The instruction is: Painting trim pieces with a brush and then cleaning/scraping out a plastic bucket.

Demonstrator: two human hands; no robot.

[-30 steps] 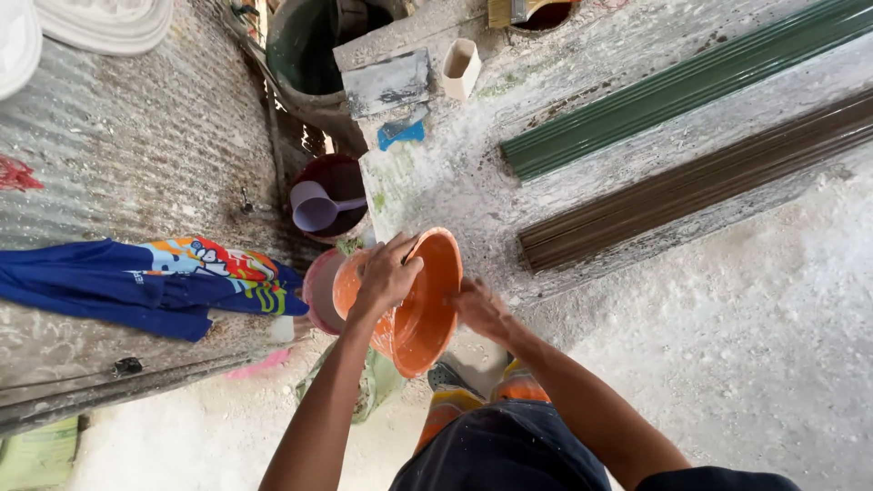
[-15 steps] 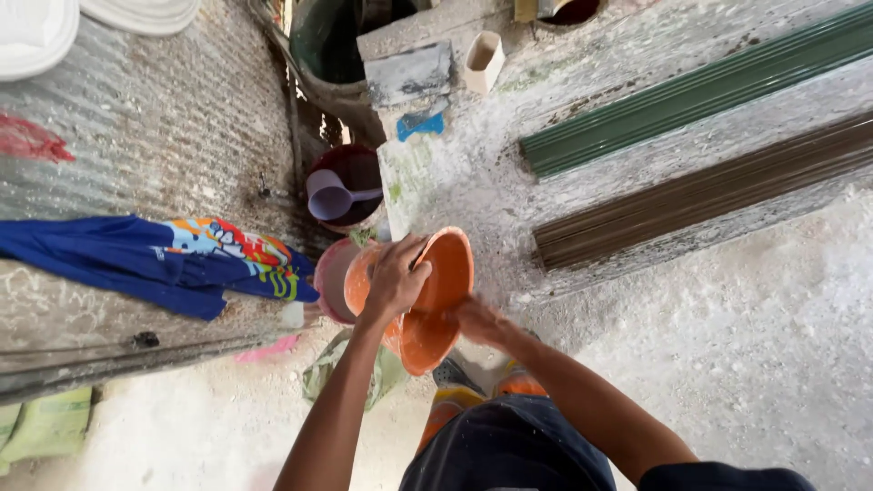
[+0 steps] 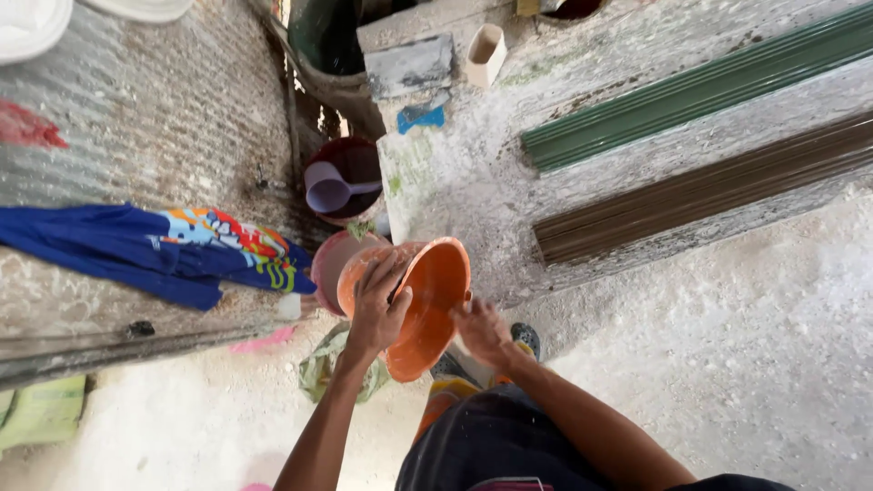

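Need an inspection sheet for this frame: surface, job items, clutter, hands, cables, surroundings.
Surface: dusty white concrete slab and floor.
Job's things: orange bowl, tilted, held in both hands.
Clutter: pink bucket; maroon bucket with lilac scoop; white cup; green moulding; brown moulding.
Grippers: left hand grips the bowl's rim; right hand at its side.
Cables: nothing seen.
Surroundings: corrugated sheet, blue garment draped on it.

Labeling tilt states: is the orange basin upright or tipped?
Tipped. The orange basin is held on edge, its opening turned sideways, left hand over its rim.
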